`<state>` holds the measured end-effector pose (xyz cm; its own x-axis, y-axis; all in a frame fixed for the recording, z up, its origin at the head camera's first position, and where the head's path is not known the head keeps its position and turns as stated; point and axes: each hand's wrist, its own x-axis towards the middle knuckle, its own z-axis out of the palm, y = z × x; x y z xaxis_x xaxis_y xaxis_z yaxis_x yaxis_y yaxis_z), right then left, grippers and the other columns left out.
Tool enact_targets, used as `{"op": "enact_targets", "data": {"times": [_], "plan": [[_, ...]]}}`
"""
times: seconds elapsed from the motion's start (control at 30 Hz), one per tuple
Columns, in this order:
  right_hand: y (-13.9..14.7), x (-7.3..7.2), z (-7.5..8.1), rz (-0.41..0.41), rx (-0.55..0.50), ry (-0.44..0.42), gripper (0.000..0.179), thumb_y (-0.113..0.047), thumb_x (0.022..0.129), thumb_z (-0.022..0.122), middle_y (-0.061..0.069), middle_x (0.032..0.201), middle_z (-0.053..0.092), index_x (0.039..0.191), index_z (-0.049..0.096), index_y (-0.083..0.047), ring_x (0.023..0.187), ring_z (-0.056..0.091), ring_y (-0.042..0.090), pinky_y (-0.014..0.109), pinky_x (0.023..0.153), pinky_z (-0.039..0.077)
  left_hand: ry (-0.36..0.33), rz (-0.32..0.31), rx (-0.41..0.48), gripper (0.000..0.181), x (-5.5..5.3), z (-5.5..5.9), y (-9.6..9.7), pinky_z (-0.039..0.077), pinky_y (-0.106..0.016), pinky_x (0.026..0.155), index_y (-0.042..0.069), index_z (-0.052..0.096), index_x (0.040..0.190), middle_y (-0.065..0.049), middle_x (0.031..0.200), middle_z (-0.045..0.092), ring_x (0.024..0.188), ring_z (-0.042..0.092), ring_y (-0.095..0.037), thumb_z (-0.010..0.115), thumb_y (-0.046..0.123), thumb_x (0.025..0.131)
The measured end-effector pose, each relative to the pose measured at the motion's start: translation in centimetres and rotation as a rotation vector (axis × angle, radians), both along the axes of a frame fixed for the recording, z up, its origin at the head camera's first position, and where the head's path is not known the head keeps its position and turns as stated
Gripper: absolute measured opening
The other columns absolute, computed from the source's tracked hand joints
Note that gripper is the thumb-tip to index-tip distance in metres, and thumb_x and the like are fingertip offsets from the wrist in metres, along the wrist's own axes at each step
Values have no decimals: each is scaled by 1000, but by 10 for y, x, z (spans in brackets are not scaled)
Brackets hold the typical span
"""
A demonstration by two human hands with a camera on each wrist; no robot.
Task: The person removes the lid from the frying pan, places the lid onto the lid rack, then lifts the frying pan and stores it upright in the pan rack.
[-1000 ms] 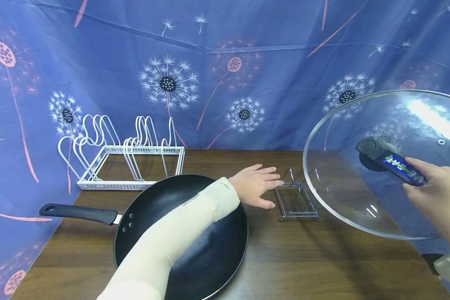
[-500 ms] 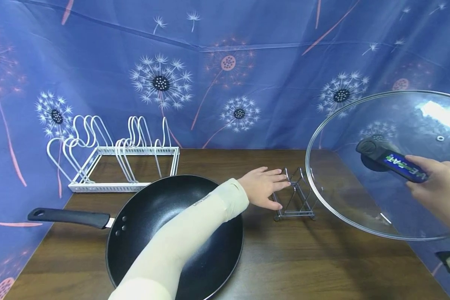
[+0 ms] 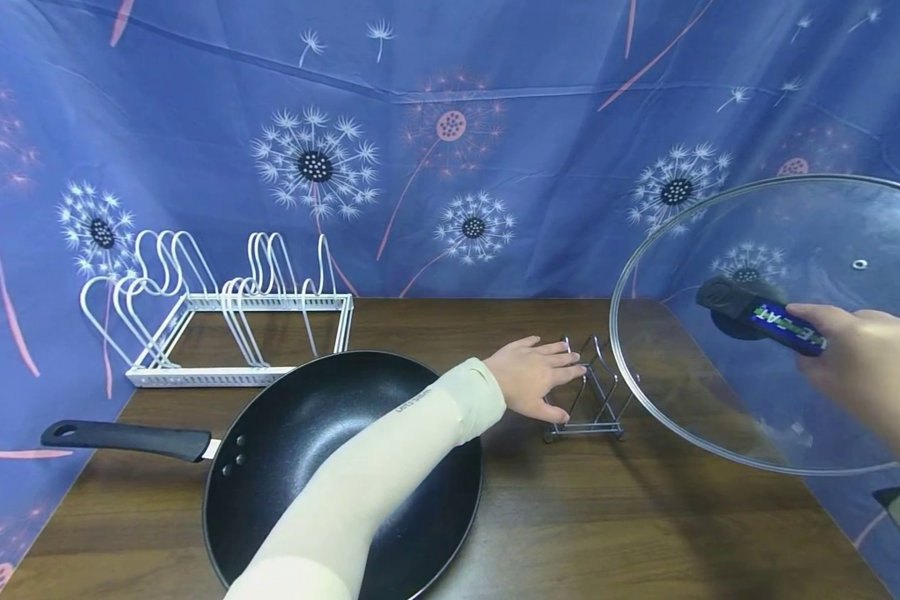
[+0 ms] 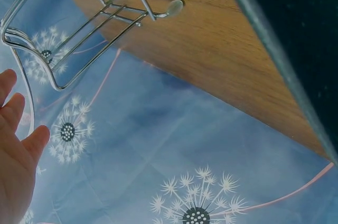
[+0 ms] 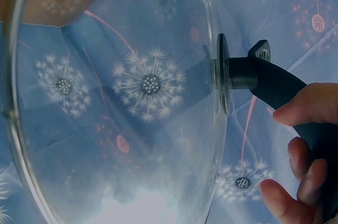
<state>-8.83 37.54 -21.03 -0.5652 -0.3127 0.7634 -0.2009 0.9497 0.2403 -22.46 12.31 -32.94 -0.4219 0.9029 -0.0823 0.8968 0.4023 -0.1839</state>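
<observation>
My right hand (image 3: 870, 358) grips the black handle (image 3: 757, 321) of a large round glass lid (image 3: 832, 425) at the right of the head view. The lid is tilted up, and its left rim overlaps a small metal wire rack (image 3: 588, 427) in that view. The right wrist view shows fingers and thumb round the handle (image 5: 285, 84). With fingers spread, my left hand (image 3: 532, 375) is right at the left side of the wire rack, palm down. In the left wrist view its fingertips are close to the rack's bent wires (image 4: 58, 84).
A black frying pan (image 3: 292, 425) lies under my left forearm, its handle (image 3: 127, 437) pointing left. Behind it stands a white rack (image 3: 210, 377) with several upright hoops. A blue dandelion-print cloth (image 3: 555, 150) hangs behind the wooden table (image 3: 570, 517).
My left hand has moved right to the wire rack. The lid stays in my right hand, its handle shifting slightly left in view. The head view has turned slightly to the right.
</observation>
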Motion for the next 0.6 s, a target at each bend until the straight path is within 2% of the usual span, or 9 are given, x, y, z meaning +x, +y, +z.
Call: {"op": "enact_targets", "data": {"times": [0.17,0.33,0.43,0.6], "plan": [[-4,-2,3,51,28,25,30,-2,64,51,34,57,48,91,62,7,37,36,39,50,35,23,-39,24,8,74,-2,-3,2,13,-38,115,27,22,153,7,157,20,144,11,-9,41,63,92],[-11,-1,9,29,69,6,29,0,66,52,27,52,46,92,62,4,35,32,31,46,34,21,-117,52,50,74,-5,-7,1,12,-37,115,27,20,153,6,158,17,144,9,-10,43,61,92],[-16,0,11,7,94,-22,30,0,65,53,20,49,43,93,62,2,35,29,27,43,33,19,-104,50,45,74,-7,-10,1,11,-38,115,27,18,154,4,159,14,145,8,-11,43,61,92],[-19,1,13,38,145,-44,26,-3,69,51,9,46,38,92,62,0,36,22,20,38,32,16,-86,37,55,76,-9,-15,3,12,-39,115,29,18,154,3,159,14,145,8,-12,47,60,90]]}}
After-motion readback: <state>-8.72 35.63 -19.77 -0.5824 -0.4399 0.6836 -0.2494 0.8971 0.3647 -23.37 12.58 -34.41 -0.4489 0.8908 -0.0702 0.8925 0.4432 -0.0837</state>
